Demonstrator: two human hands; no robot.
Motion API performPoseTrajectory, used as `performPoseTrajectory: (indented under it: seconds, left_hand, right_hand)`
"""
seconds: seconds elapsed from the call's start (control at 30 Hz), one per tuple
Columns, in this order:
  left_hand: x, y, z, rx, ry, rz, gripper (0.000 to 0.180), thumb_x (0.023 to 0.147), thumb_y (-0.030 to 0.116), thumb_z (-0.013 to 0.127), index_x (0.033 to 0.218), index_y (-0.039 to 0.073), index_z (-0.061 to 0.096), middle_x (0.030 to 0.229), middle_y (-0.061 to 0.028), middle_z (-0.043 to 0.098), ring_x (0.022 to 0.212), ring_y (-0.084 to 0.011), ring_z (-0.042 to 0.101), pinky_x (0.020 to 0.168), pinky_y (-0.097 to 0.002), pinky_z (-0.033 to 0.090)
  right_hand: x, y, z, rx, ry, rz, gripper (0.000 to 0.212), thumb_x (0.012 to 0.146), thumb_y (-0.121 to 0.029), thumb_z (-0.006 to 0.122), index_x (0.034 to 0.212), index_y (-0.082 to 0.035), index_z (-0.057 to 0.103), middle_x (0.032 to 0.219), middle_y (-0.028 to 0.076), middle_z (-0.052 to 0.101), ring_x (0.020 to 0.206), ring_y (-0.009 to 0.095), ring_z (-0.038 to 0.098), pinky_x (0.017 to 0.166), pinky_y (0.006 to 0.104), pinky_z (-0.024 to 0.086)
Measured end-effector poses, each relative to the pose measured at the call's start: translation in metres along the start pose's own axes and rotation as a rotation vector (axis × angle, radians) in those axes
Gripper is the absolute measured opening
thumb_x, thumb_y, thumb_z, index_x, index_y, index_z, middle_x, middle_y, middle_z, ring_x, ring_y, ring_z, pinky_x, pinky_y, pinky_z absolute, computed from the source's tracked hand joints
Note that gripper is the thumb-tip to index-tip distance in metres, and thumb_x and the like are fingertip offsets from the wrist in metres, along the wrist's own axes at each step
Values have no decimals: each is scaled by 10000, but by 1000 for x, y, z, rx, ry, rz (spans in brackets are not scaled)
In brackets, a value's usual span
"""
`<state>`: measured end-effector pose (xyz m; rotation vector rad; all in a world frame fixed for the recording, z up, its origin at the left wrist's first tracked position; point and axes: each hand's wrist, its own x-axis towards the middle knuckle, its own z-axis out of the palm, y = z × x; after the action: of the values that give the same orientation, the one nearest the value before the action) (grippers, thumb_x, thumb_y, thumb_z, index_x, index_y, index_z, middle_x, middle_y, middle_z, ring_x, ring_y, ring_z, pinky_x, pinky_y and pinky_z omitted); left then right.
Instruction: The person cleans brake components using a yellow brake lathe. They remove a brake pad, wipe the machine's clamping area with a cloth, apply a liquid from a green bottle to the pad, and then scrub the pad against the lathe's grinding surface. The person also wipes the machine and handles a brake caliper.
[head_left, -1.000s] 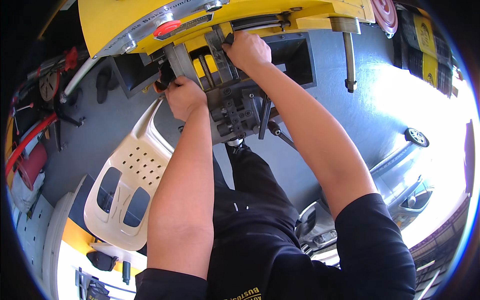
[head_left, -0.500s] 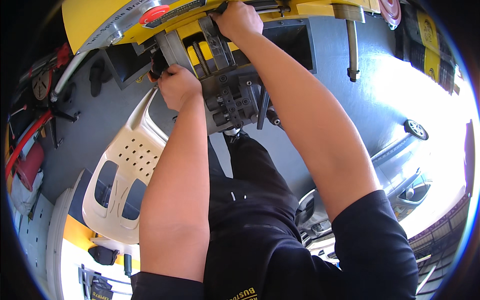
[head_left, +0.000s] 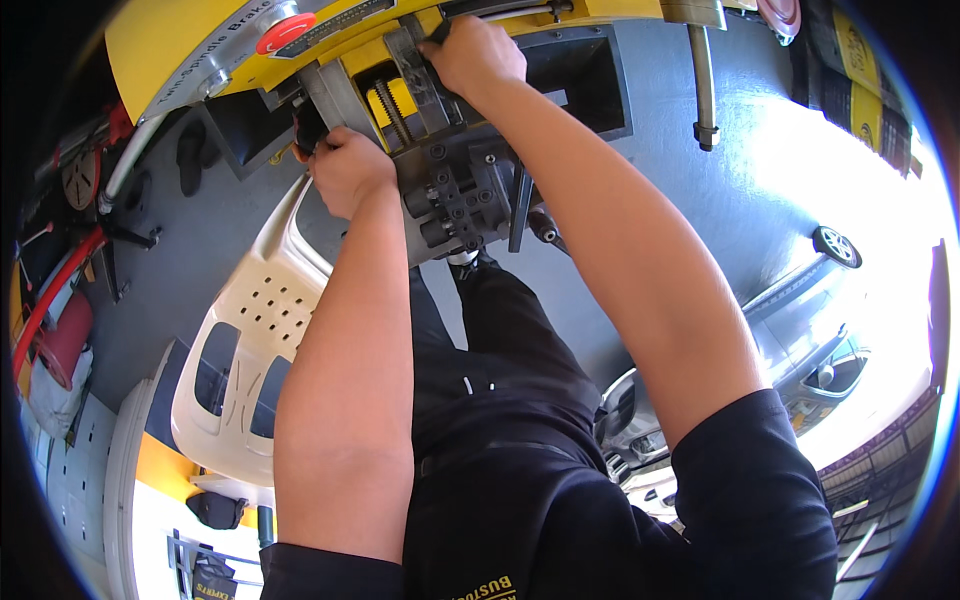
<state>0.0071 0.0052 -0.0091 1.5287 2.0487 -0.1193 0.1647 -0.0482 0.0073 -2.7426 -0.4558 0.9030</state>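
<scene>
Both my hands are at a yellow and grey brake lathe. My left hand is closed at the left side of its grey metal slide, against a black piece with an orange edge; what exactly the fingers grip is hidden. My right hand curls round a black handle or knob at the upper right of the slide, mostly covered by the fingers. Between the hands runs a threaded screw over a yellow recess. Closer to me is a dark tool block with several bolts and a lever.
A red push button sits on the lathe's front panel. Dark trays flank the slide. A beige plastic chair stands to my left. At right, a metal rod hangs down, and a car is parked on the grey floor.
The view has tilted slightly, shifting the lathe a little in the picture. Both hands stay at the same places on the machine, with no clear change of grip.
</scene>
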Motion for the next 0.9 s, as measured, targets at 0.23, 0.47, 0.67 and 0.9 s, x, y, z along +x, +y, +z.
performPoseTrajectory:
  seconds: [0.23, 0.47, 0.67, 0.9]
  left_hand:
    - [-5, 7, 1, 67, 0, 1, 498, 993, 365, 381, 1148, 78, 758, 1273, -141, 697, 1094, -400, 700, 929, -534, 560]
    - [-6, 6, -2, 81, 3, 4, 498, 991, 368, 381, 1137, 81, 761, 1285, -135, 697, 1093, -398, 701, 934, -537, 558]
    - [-5, 4, 2, 60, 33, 48, 495, 985, 366, 389, 1130, 88, 773, 1277, -130, 702, 1106, -389, 701, 943, -527, 559]
    - [-4, 4, -1, 47, 19, -6, 557, 952, 423, 383, 1207, 119, 774, 1262, -187, 733, 1154, -435, 688, 988, -536, 534]
  right_hand:
    - [38, 5, 12, 57, 203, -132, 325, 981, -234, 526, 1003, -11, 762, 1076, 243, 762, 1061, 406, 728, 935, 483, 585]
    - [33, 14, 23, 94, 229, -199, 317, 965, -231, 535, 1023, -5, 749, 1105, 272, 749, 1098, 425, 713, 975, 487, 569]
    - [36, -3, 5, 141, 203, -130, 284, 927, -195, 577, 1031, 2, 754, 1095, 299, 741, 1068, 442, 720, 940, 504, 581]
    - [12, 16, 7, 15, 147, -208, 281, 952, -208, 592, 1060, -20, 770, 1096, 256, 755, 1073, 418, 725, 947, 495, 583]
